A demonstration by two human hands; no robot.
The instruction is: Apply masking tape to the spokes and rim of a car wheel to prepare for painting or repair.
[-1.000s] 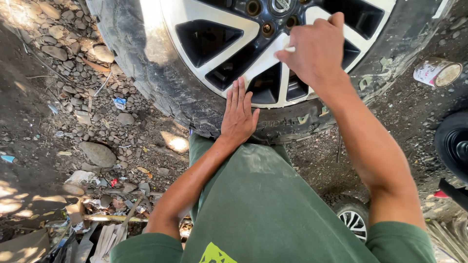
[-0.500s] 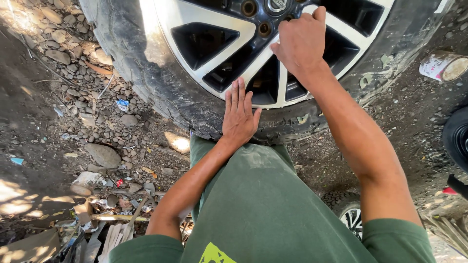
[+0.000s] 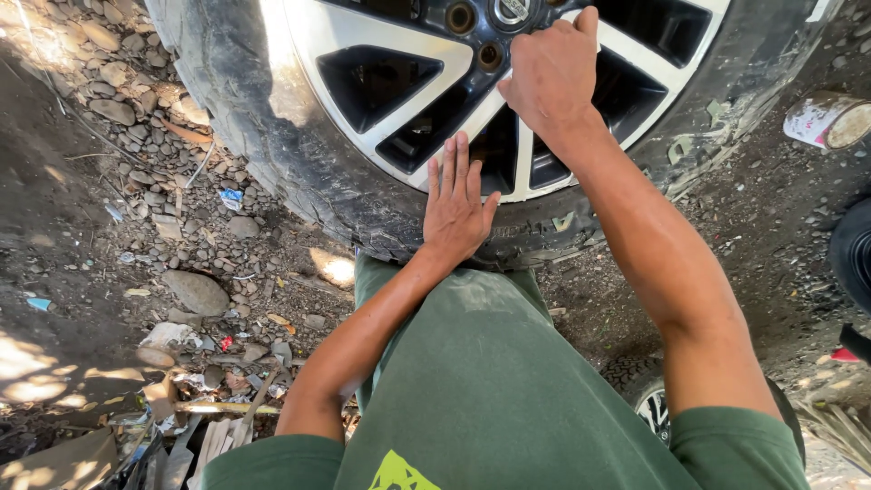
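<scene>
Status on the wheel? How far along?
Done: wheel sits upright against the car, tyre on the ground. In hand: left hand flat on the rim and tyre, right hand closed at the hub. Left: two stud holes look empty; whether the right hand holds a nut is hidden.

An outdoor roadside tyre-repair yard, by the look of it: bare dirt ground [image 3: 82, 272] strewn with stones [image 3: 195, 290] and litter, a big car wheel [image 3: 363, 118] standing on the earth, another tyre [image 3: 853, 254] at the right edge, a dented tin can [image 3: 826, 118] nearby.
</scene>
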